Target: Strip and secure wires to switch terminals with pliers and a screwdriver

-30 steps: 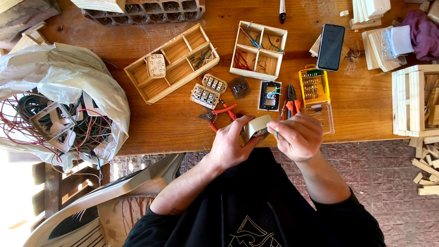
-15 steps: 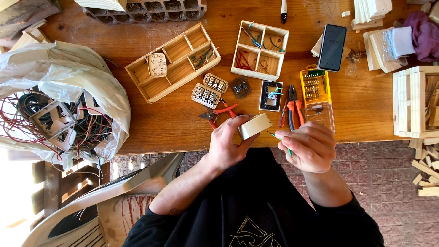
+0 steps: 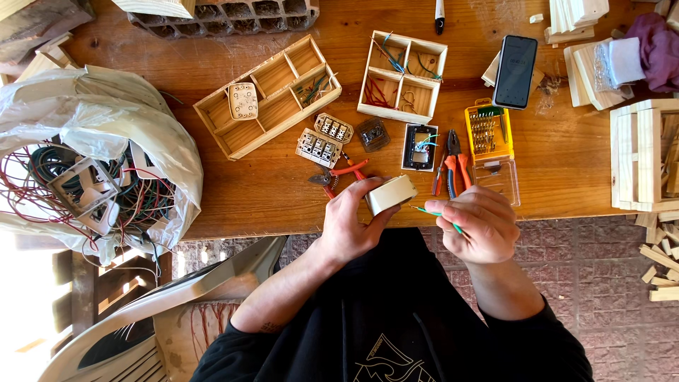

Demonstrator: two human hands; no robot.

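At table edge, left hand (image 3: pixel 353 226) fingers clamp cream box (image 3: pixel 390 194) — right hand (image 3: pixel 475 225) pinches, seemingly, green screwdriver (image 3: pixel 433 212).

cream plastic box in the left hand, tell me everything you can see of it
The cream plastic box is a small rectangular housing with rounded corners, smooth and plain, probably a switch or socket body. It is tilted, held off the wooden table at its near edge. The left hand grips it from below and the side. The right hand, apart from it, holds a thin green wire pointing toward the box. Its inside is hidden.
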